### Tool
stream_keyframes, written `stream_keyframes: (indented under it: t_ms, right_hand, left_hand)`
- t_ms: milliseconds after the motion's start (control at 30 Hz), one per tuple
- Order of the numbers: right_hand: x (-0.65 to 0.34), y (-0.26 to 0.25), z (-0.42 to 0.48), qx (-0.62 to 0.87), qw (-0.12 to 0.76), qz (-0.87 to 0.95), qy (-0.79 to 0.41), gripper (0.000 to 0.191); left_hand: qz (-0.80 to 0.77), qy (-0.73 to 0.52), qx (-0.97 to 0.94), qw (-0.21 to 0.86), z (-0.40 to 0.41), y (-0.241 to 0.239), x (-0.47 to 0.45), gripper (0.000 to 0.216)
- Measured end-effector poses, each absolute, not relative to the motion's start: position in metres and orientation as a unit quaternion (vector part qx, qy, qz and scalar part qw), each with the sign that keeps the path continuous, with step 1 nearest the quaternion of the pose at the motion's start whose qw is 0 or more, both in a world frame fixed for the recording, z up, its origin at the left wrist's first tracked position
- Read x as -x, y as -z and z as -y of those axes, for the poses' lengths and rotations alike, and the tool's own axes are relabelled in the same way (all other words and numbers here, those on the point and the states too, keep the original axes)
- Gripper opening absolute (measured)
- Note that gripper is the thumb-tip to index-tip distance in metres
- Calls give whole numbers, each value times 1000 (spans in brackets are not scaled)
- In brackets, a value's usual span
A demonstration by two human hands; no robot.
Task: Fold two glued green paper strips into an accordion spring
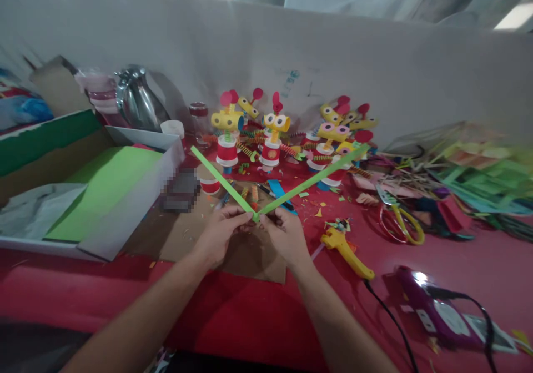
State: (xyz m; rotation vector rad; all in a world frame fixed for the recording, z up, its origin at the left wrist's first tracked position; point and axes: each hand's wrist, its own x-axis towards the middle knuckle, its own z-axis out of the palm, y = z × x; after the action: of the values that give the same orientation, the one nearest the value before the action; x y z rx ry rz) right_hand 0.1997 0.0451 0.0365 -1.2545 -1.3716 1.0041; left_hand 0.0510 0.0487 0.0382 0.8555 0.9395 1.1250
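**A:** Where do you stand right now?

**B:** Your left hand [219, 234] and right hand [285, 234] meet over the brown cardboard sheet [254, 259] on the red table [250, 312]. Both pinch the joined ends of two long green paper strips [310, 181], which spread away from your fingers in a V.

**A:** So what looks done, and what looks left?

**B:** I'd judge you are at the very start: the strips meet only at that corner, and their whole length is flat and unfolded. The finished paper-cup figures with yellow tube heads [270, 140] standing by the wall have coiled, springy arms, so this pair looks far from that. The yellow glue gun [345, 248] lies just right of your right hand, untouched.
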Motion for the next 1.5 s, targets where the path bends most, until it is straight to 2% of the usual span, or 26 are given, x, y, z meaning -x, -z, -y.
stream_keyframes:
  t_ms: [500, 933, 1300, 1500]
  right_hand:
    - [-195, -44, -44, 464, 537, 506, -490, 16]
    - [-197, -42, -46, 473, 542, 498, -484, 16]
    - [-200, -36, -50, 470, 527, 497, -504, 22]
    - [-194, -36, -45, 440, 545, 505, -504, 29]
  left_hand:
    - [-385, -564, -371, 630, -47, -31, -56, 18]
    - [-374, -548, -289, 690, -51, -36, -56, 26]
    - [-375, -538, -315, 686, -48, -38, -55, 28]
    - [-369, -584, -308, 654, -50, -36, -57, 27]
